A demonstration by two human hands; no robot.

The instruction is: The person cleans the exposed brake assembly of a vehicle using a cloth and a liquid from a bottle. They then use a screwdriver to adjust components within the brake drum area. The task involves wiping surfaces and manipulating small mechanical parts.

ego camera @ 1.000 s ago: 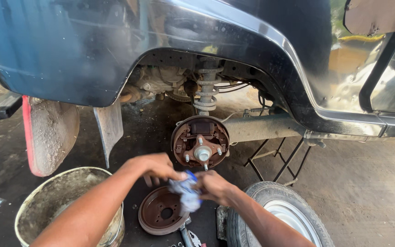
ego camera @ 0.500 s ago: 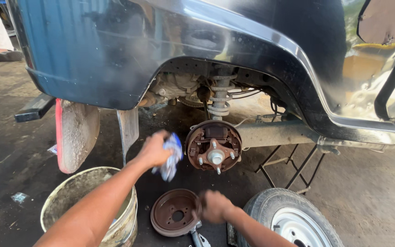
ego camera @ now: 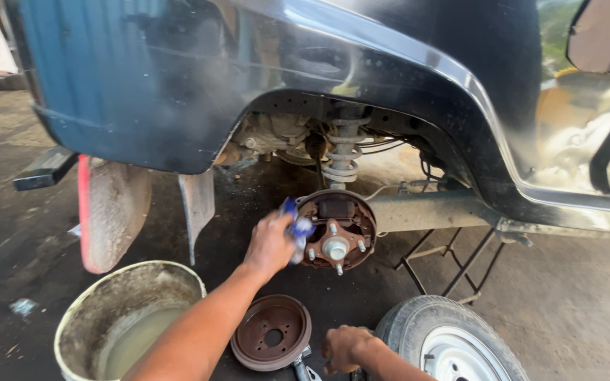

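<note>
My left hand (ego camera: pixel 270 243) grips a blue and white rag (ego camera: pixel 298 227) and presses it against the left edge of the rusty brake hub (ego camera: pixel 337 229), which sits bare under the dark vehicle's wheel arch. My right hand (ego camera: pixel 346 347) is low on the ground, fingers curled beside a metal tool (ego camera: pixel 303 367); whether it grips anything is unclear. A removed brake drum (ego camera: pixel 271 341) lies flat on the ground just left of that hand.
A dirty bucket (ego camera: pixel 93 310) with murky liquid stands at the lower left. A removed wheel with tyre (ego camera: pixel 435 335) lies at the lower right. A metal stand (ego camera: pixel 453 264) props the axle. A mud flap (ego camera: pixel 111 219) hangs at left.
My left hand has carried the rag rightward onto the brake hub. My right hand let go of the rag earlier and stays low near the drum.
</note>
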